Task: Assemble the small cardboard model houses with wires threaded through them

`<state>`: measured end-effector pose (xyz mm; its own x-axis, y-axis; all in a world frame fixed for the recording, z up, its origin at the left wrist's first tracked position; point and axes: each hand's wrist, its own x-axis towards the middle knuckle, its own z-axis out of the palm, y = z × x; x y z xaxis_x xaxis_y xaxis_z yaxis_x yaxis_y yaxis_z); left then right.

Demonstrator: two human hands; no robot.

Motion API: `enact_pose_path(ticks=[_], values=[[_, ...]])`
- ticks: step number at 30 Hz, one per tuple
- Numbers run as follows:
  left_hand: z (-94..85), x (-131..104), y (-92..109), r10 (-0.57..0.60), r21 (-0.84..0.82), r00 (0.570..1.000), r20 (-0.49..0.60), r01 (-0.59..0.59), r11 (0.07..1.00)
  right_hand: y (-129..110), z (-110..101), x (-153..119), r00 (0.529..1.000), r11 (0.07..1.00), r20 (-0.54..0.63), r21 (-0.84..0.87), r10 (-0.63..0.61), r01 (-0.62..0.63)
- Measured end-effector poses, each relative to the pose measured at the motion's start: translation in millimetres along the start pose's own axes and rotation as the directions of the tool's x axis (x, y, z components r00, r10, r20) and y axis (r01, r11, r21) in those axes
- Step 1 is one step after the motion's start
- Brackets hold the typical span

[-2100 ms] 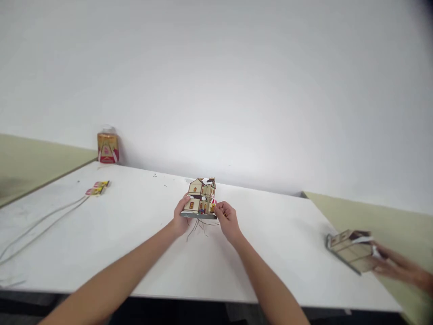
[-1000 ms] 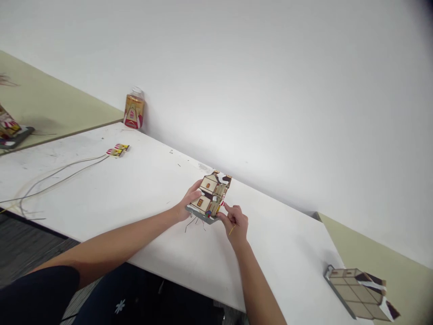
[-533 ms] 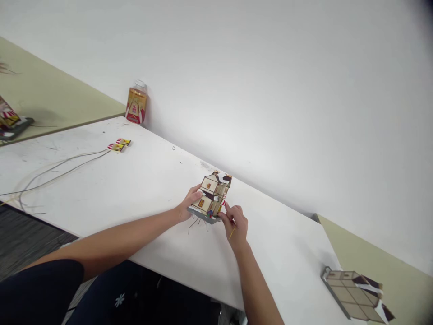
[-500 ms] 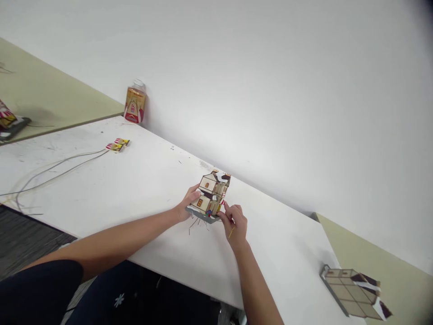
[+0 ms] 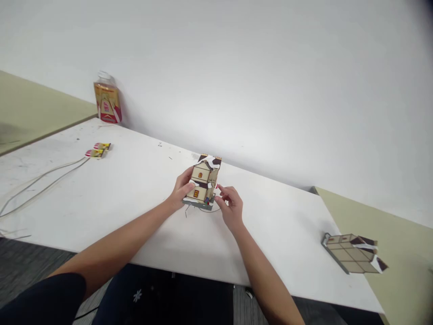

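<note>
– Turned since half a second ago, the model house (image 5: 202,184) is being shown with more of its snowy roof and less of its right side.
– Where is it being held?
– Over the middle of the worktop (image 5: 284,243), its base being kept lowest.
– And by which hand is it being supported?
– By the left hand (image 5: 179,192): the house is being gripped at its left side, the thumb being pressed on the front wall and the other fingers (image 5: 186,174) being curled behind.
– How is the right hand (image 5: 232,207) being used?
– Its fingers are being bent at the right wall, the index tip being set against a red-and-white awning (image 5: 217,185). Whether the awning is being pinched cannot be told.
– What is being seen round about?
– A thin wire is trailing from the base toward the right hand. Two small awning pieces (image 5: 94,153) are lying at left, a bottle (image 5: 108,104) is standing at far left, and a second house (image 5: 352,253) is resting tipped near the right edge.
</note>
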<state>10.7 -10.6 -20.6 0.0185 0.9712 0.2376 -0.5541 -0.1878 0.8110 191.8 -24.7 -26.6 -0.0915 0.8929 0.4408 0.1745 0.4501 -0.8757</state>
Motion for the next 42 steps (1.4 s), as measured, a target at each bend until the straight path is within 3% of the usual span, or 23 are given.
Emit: enact_pose_path(ticks=[4, 8, 12, 17, 24, 28, 33, 42], values=[[1.5, -1, 1, -0.029, 0.007, 0.998, 0.046, 0.029, 1.000, 0, 7, -2, 0.952, 0.938, -0.006, 0.172, 0.307, -0.302], [0.9, -3, -2, -0.096, -0.031, 0.986, 0.134, 0.101, 0.994, 0, 2, -1, 0.903, 0.883, 0.033, 0.201, 0.427, -0.425], [-0.7, -6, -4, -0.226, -0.051, 0.966, 0.122, 0.234, 0.971, 0, -6, 0, 0.905, 0.891, 0.072, 0.159, 0.420, -0.426], [1.9, -8, -2, -0.229, -0.013, 0.973, 0.028, 0.230, 0.973, -1, -9, -2, 0.922, 0.923, 0.104, 0.064, 0.373, -0.380], [-5.5, -15, -9, -0.340, -0.033, 0.929, 0.144, 0.348, 0.937, 2, -13, 0, 0.899, 0.892, 0.165, 0.140, 0.406, -0.429], [-4.9, -16, -14, -0.300, -0.025, 0.934, 0.194, 0.310, 0.950, 1, -14, 1, 0.896, 0.886, 0.184, 0.166, 0.404, -0.434], [2.6, -13, -14, -0.234, -0.059, 0.957, 0.172, 0.247, 0.967, 3, -14, 0, 0.903, 0.886, 0.180, 0.193, 0.391, -0.422], [-12.5, -15, -17, -0.371, -0.117, 0.910, 0.184, 0.395, 0.911, -3, -21, 4, 0.913, 0.929, 0.193, 0.023, 0.359, -0.370]])
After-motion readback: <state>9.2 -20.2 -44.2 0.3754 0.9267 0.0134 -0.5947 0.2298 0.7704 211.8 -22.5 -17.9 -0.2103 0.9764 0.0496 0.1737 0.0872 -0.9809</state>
